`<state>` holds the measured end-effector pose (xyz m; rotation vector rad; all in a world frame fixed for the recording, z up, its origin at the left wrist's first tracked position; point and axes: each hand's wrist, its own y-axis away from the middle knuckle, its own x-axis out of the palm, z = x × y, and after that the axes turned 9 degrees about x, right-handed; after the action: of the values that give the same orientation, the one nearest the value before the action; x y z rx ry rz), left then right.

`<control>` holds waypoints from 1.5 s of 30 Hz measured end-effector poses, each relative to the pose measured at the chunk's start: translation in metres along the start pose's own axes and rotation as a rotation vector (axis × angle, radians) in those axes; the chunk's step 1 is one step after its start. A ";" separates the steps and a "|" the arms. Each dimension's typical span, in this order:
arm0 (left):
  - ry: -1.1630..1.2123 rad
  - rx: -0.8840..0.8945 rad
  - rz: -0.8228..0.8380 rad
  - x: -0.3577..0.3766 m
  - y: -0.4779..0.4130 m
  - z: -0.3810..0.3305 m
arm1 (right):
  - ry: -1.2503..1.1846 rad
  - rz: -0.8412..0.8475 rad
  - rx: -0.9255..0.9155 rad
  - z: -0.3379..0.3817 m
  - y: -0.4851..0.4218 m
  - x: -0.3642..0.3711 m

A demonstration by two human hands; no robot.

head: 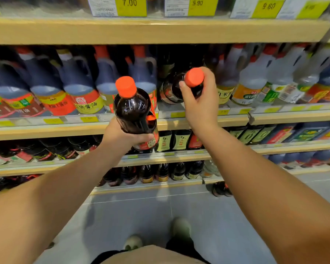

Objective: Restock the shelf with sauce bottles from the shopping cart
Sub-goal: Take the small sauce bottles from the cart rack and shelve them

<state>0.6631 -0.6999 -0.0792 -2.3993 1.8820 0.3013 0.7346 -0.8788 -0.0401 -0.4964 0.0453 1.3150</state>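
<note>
My left hand (122, 137) grips a dark sauce bottle (132, 109) with an orange cap around its lower body, held upright in front of the wooden shelf edge (46, 130). My right hand (200, 103) is closed around the neck of a second dark, orange-capped sauce bottle (172, 90), whose body tilts back into a gap in the middle shelf row. The shopping cart is out of sight.
Large handled soy jugs (80, 92) fill the shelf left of the gap; clear vinegar bottles (251, 82) stand to its right. Lower shelves (170, 159) hold smaller dark bottles. Price tags (131, 6) hang above. Grey floor and my shoes (181, 228) are below.
</note>
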 end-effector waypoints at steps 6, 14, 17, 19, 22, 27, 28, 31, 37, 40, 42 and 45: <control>0.003 -0.015 -0.138 0.032 0.002 0.000 | -0.016 0.086 0.018 -0.020 -0.026 -0.009; 0.004 0.021 -0.136 0.046 -0.001 0.008 | 0.002 0.170 0.033 -0.024 -0.050 -0.001; -0.008 0.004 -0.140 0.045 -0.005 0.014 | -0.003 0.178 0.058 -0.023 -0.057 0.009; -0.014 0.008 -0.139 0.044 -0.006 0.016 | 0.010 0.159 0.083 -0.023 -0.060 0.017; -0.021 0.032 -0.109 0.041 -0.005 0.018 | 0.042 0.129 0.099 -0.018 -0.064 0.028; -0.053 0.028 -0.088 0.031 -0.008 0.030 | 0.148 0.180 0.059 -0.026 -0.056 0.042; -0.057 0.028 -0.087 0.030 -0.008 0.033 | 0.158 0.202 0.048 -0.030 -0.053 0.044; -0.053 0.035 -0.083 0.023 -0.008 0.041 | 0.139 0.211 0.062 -0.038 -0.054 0.052; -0.042 0.013 -0.086 0.017 -0.012 0.052 | 0.093 0.122 0.087 -0.055 -0.055 0.050; -0.043 0.011 -0.088 0.017 -0.016 0.054 | 0.094 0.157 0.083 -0.062 -0.047 0.045; -0.037 0.012 -0.093 0.018 -0.018 0.054 | 0.097 0.155 0.092 -0.064 -0.042 0.046; -0.025 0.024 -0.079 0.019 -0.022 0.054 | 0.120 0.147 0.130 -0.066 -0.041 0.053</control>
<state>0.6823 -0.7025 -0.1375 -2.4355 1.7648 0.2996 0.8027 -0.8618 -0.1024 -0.4678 0.2697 1.4144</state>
